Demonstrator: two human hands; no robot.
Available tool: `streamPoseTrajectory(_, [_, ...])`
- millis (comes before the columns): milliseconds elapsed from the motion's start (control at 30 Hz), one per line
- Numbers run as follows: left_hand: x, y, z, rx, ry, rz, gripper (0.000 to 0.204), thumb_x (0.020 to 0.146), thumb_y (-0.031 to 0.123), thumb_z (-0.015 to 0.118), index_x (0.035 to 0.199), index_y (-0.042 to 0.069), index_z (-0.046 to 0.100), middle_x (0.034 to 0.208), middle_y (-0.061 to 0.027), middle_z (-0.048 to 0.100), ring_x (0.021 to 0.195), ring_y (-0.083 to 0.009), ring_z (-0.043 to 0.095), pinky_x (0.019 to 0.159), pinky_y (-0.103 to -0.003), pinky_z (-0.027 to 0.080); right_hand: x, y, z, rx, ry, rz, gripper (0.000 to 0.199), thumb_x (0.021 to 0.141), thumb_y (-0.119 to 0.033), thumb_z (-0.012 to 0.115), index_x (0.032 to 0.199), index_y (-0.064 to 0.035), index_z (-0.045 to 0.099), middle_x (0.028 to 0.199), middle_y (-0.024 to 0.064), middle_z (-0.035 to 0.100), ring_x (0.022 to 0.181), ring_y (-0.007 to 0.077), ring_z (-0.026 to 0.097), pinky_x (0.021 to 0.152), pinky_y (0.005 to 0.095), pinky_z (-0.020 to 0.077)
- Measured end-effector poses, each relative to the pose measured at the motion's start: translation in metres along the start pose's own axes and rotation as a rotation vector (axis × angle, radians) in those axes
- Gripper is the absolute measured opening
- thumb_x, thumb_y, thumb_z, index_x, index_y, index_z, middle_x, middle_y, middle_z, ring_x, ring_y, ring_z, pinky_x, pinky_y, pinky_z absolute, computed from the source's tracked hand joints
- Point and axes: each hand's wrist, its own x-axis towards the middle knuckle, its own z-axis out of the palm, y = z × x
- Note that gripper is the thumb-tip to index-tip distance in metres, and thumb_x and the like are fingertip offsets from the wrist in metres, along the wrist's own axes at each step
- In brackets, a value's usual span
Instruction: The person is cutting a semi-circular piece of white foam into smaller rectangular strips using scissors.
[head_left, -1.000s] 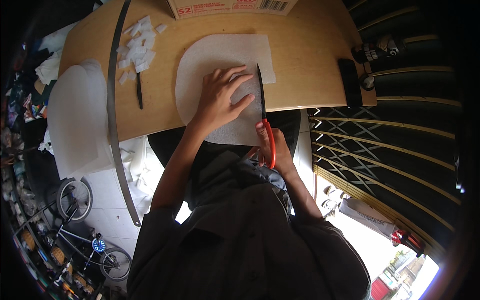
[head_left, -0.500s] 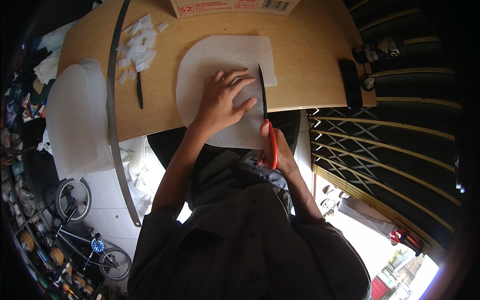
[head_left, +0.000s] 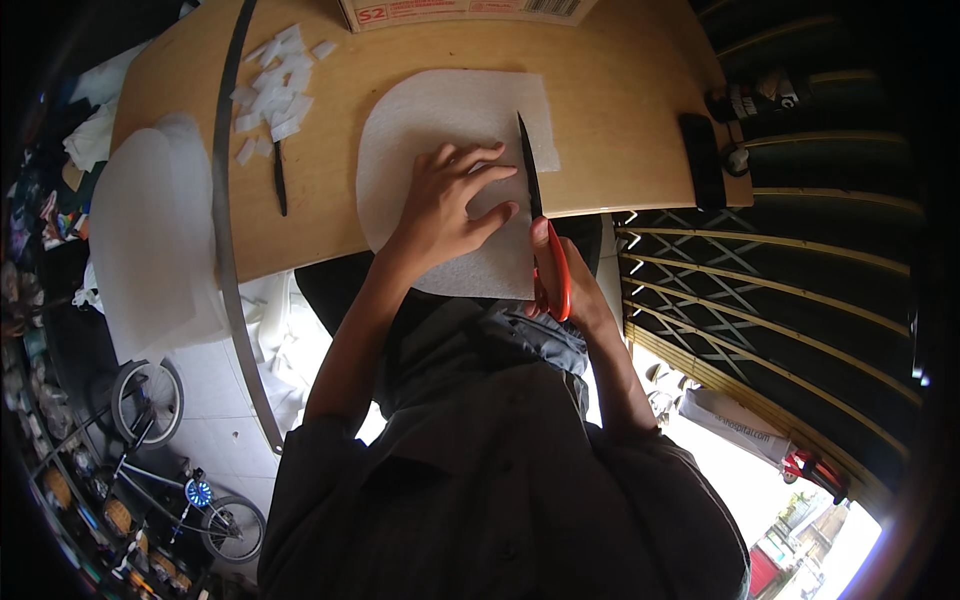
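Note:
A white foam-like sheet with a rounded left side lies on the wooden table, its lower part hanging past the near edge. My left hand rests on it with fingers spread. In my right hand is a pair of scissors with red-orange handles and long dark blades. The blades point away from me, along a cut in the sheet's right side. A strip of the sheet lies right of the blades. Whether the blades are parted is hard to make out.
Small white cut pieces are heaped at the far left beside a black-handled tool. Translucent sheets hang off the left side behind a long metal strip. A cardboard box stands at the back; a black phone-like object lies right.
My right hand and the scissors have moved slightly forward and right, the blades reaching farther up the sheet. My left hand stays nearly in place on the sheet.

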Motion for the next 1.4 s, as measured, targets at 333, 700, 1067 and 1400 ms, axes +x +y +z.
streamPoseTrajectory(333, [-0.003, -0.001, 0.0, -0.036, -0.008, 0.007, 0.038, 0.08, 0.018, 0.073, 0.117, 0.016, 0.069, 0.132, -0.0005, 0.062, 0.106, -0.0229, 0.054, 0.097, -0.038, 0.036, 0.006, -0.004, 0.009, -0.082, 0.146, 0.02, 0.084, 0.097, -0.069, 0.035, 0.061, 0.0062, 0.045, 0.043, 0.011, 0.044, 0.042, 0.027, 0.063, 0.039, 0.0355, 0.0513])
streamPoseTrajectory(700, [-0.004, -0.002, 0.001, -0.038, 0.013, 0.005, 0.035, 0.082, 0.02, 0.072, 0.116, 0.017, 0.069, 0.131, 0.0005, 0.063, 0.104, -0.0234, 0.054, 0.096, -0.038, 0.037, 0.007, 0.006, 0.011, -0.075, 0.151, -0.033, 0.085, 0.097, -0.071, 0.034, 0.06, 0.0046, 0.049, 0.042, 0.009, 0.045, 0.039, 0.0225, 0.059, 0.036, 0.033, 0.0469])
streamPoseTrajectory(1067, [-0.011, 0.001, -0.002, -0.076, -0.015, 0.006, 0.029, 0.082, 0.014, 0.072, 0.111, 0.014, 0.07, 0.125, 0.0009, 0.066, 0.098, -0.023, 0.055, 0.096, -0.037, 0.038, 0.001, 0.011, 0.01, -0.059, 0.074, -0.085, 0.091, 0.093, -0.077, 0.028, 0.051, 0.0003, 0.05, 0.039, 0.0094, 0.048, 0.039, 0.0214, 0.06, 0.038, 0.0315, 0.0474])
streamPoseTrajectory(1400, [-0.012, 0.0, -0.003, -0.119, -0.004, 0.02, 0.015, 0.081, 0.01, 0.071, 0.096, 0.011, 0.074, 0.118, 0.0017, 0.07, 0.095, -0.0212, 0.055, 0.096, -0.036, 0.039, 0.002, 0.004, 0.005, -0.084, 0.065, -0.007, 0.094, 0.086, -0.085, 0.025, 0.053, -0.0004, 0.049, 0.043, 0.01, 0.051, 0.042, 0.0212, 0.062, 0.041, 0.0312, 0.0484])
